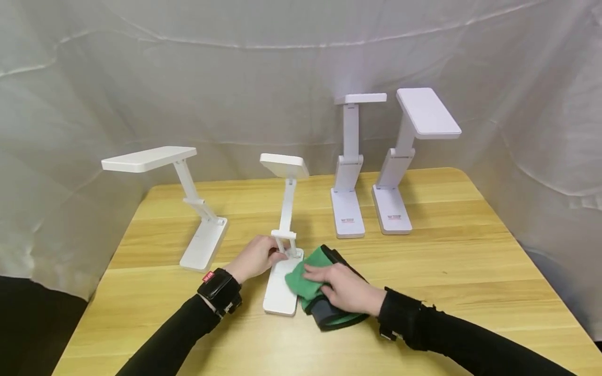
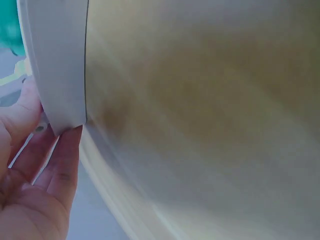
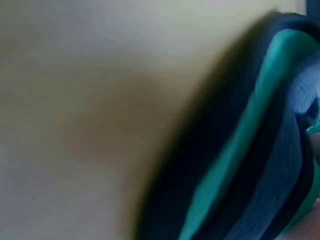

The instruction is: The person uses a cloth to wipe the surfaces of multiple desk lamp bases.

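"How far along is the work with the cloth (image 1: 297, 282)?"

"It looks under way rather than finished. The person's right hand (image 1: 345, 287) pinches the bunched cloth, green with dark parts, against the right edge of the near lamp's base (image 1: 279, 295). The left hand (image 1: 254, 257) grips the far end of that base, below the stem (image 1: 285, 211)."

"And what is left?"

"Probably more of this lamp, since the cloth covers only one side of its base. Nothing shows which surfaces are done. The left lamp (image 1: 204, 245) and the two lamps behind, the inner one (image 1: 348, 209) and the outer one (image 1: 393, 211), stand apart from both hands; whether they have had their turn cannot be told."

"Where is the near lamp, and which way does it point?"

"It stands upright on the tabletop (image 1: 240, 344), in front of the person and a little left of centre. The base lies flat, its long axis running away from the person, the far end veering slightly right. The stem rises from that far end, nearly vertical in the head view. The lamp head (image 1: 282, 166) sits tilted across the top; its exact facing is hard to judge."
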The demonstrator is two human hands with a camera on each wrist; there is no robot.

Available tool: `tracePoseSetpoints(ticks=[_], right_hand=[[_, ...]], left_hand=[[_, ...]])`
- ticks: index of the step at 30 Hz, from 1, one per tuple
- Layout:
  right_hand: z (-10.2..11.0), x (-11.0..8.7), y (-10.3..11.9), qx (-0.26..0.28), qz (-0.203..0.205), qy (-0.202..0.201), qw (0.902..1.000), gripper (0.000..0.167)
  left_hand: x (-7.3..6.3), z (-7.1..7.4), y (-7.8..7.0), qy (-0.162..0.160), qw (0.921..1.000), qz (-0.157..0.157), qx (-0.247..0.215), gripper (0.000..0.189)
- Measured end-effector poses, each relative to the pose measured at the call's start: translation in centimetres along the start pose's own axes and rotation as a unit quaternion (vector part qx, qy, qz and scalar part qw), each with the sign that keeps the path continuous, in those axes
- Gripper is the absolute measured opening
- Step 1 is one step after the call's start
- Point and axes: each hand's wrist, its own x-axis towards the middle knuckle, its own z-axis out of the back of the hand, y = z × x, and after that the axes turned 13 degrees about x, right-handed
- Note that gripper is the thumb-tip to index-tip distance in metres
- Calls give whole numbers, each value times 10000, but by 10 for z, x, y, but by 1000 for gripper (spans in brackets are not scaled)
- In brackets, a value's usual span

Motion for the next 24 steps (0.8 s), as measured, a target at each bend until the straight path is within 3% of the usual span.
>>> tracePoseSetpoints(ticks=[4,6,13,19,24], right_hand=[[-5,-5,14,-780,830,94,9935,45],[-7,-1,21,-980,1045,123,9896,45],[-19,18,32,-1962,921,857,9725,48],[-18,7,29,-1604,1214,1148,9728,43],[-11,3,26,-1357,942,1052,9806,44]], left_hand=[[1,2,0,37,9999,45,108,19],[1,2,0,11,9998,79,177,16],[1,-2,0,7,9993,117,350,13],[1,-3,-1,52,9997,222,79,9],[2,-2,-3,68,9998,200,48,13]])
